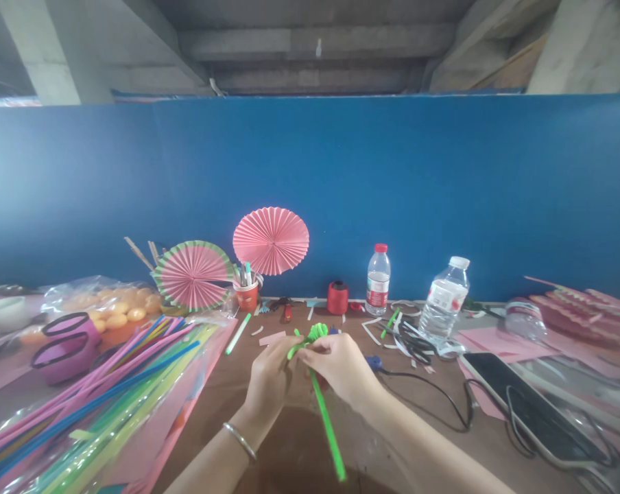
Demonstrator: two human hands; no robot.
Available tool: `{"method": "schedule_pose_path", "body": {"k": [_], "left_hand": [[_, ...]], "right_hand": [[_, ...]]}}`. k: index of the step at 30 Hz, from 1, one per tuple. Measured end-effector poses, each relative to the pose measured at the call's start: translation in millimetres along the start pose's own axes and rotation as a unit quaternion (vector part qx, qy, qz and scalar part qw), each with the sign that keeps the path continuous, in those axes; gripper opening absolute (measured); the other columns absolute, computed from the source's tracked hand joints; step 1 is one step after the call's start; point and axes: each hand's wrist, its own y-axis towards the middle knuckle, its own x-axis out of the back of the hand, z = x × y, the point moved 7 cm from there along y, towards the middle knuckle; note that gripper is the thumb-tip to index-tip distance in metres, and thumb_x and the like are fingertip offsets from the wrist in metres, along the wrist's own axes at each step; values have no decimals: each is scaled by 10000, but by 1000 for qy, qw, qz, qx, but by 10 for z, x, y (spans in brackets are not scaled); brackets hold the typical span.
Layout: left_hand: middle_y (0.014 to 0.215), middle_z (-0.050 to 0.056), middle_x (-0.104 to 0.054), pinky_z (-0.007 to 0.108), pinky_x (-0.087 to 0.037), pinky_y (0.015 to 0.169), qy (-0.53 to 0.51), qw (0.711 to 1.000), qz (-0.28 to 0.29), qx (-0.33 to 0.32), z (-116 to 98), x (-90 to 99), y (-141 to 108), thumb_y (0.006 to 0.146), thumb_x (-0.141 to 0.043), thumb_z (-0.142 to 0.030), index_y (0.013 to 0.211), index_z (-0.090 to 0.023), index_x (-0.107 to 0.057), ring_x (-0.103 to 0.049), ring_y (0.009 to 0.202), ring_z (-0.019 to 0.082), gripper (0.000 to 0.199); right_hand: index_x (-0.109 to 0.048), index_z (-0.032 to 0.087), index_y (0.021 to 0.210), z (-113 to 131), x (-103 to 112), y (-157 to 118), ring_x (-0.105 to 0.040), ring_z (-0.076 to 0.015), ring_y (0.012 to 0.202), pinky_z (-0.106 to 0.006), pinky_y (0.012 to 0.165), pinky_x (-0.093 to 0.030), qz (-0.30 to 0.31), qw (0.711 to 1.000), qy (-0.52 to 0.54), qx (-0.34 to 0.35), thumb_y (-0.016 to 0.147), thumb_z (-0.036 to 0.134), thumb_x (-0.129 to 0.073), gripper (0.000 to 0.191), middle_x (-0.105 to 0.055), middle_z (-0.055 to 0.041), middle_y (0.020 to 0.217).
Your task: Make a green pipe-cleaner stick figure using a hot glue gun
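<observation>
Both hands meet over the brown table, working on a bright green pipe cleaner (326, 418). Its upper part is wound into a small bunched clump (318, 333), and a long straight tail slants down toward me. My left hand (271, 370), with a silver bangle on its wrist, pinches a short green end beside the clump. My right hand (341, 363) has its thumb and fingers closed on the piece just under the clump. The fingertips partly hide where the strands cross.
Bundled coloured pipe cleaners (109, 398) lie at left, near purple rings (66, 346) and a bag of orange balls (119, 309). Pink paper fans (271, 240) and a marker cup (247, 296) stand behind. Bottles (378, 281), a black cable (444, 394) and a phone (533, 408) are at right.
</observation>
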Motion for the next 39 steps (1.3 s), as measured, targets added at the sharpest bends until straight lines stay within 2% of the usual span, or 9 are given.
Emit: {"method": "schedule_pose_path", "body": {"k": [3, 6, 10, 15, 26, 32, 35, 37, 39], "left_hand": [[922, 62, -681, 310, -464, 810, 37, 997, 6, -63, -39, -1, 4, 753, -553, -162, 919, -195, -651, -608, 876, 189, 195], [907, 56, -685, 302, -464, 807, 69, 994, -5, -81, -64, 7, 10, 771, -533, -166, 919, -198, -644, -614, 856, 181, 188], [900, 55, -689, 315, -457, 820, 89, 996, -7, -30, -36, 14, 24, 777, -523, -213, 909, -203, -645, -617, 853, 194, 180], [922, 44, -683, 320, -455, 807, 97, 994, -8, 39, 11, 37, 40, 765, -521, -245, 914, -230, -652, -605, 877, 209, 200], [943, 20, -687, 310, -426, 849, 93, 993, -19, 69, 60, 55, 58, 774, -508, -260, 889, -227, -659, -593, 918, 195, 192], [898, 27, -684, 319, -432, 830, 23, 995, -36, 90, 43, 89, 48, 754, -539, -256, 881, -225, -663, -597, 879, 204, 180], [885, 30, -679, 314, -431, 826, -66, 988, -37, 133, 99, 85, 41, 731, -572, -253, 875, -226, -674, -593, 877, 209, 179], [845, 34, -679, 307, -431, 807, -148, 971, -29, 188, 179, 32, 26, 679, -629, -229, 824, -207, -687, -591, 851, 212, 158], [769, 37, -675, 297, -448, 736, -220, 947, -14, 233, 234, -63, 6, 642, -661, -214, 772, -176, -686, -595, 763, 200, 138]], "right_hand": [[-638, 142, 652, 22, -26, -11, -517, -106, 467, -176, 444, -356, -16, 1000, 1, 14, 731, 316, -479, 249, -595, -8, 543], [-633, 144, 616, 58, 13, -16, -548, -117, 533, -178, 501, -370, -47, 998, -18, 35, 698, 227, -462, 207, -628, -14, 577], [-572, 143, 520, 71, 37, -28, -514, -104, 467, -176, 477, -344, -54, 997, -33, 31, 659, 186, -438, 198, -572, 4, 474], [-554, 148, 516, 86, 31, -44, -478, -97, 457, -179, 465, -324, -57, 997, -45, 29, 643, 195, -443, 176, -542, 12, 473], [-569, 155, 581, 86, -13, -61, -454, -88, 488, -172, 469, -298, -61, 993, -80, 60, 687, 211, -464, 160, -533, 23, 504], [-554, 164, 589, 129, 44, -71, -452, -101, 509, -192, 493, -310, -97, 983, -103, 118, 778, 274, -423, 255, -519, 19, 526], [-573, 168, 795, 93, 157, -23, -534, -137, 712, -220, 651, -393, -148, 977, -48, 146, 736, 173, -434, 151, -590, -13, 747], [-550, 166, 937, 49, 176, 43, -552, -148, 816, -248, 747, -410, -132, 980, 11, 151, 681, 133, -478, 267, -602, -29, 866], [-553, 162, 961, 21, 152, 107, -570, -147, 806, -251, 752, -426, -84, 985, 43, 142, 661, 152, -527, 302, -616, -26, 857]]}}
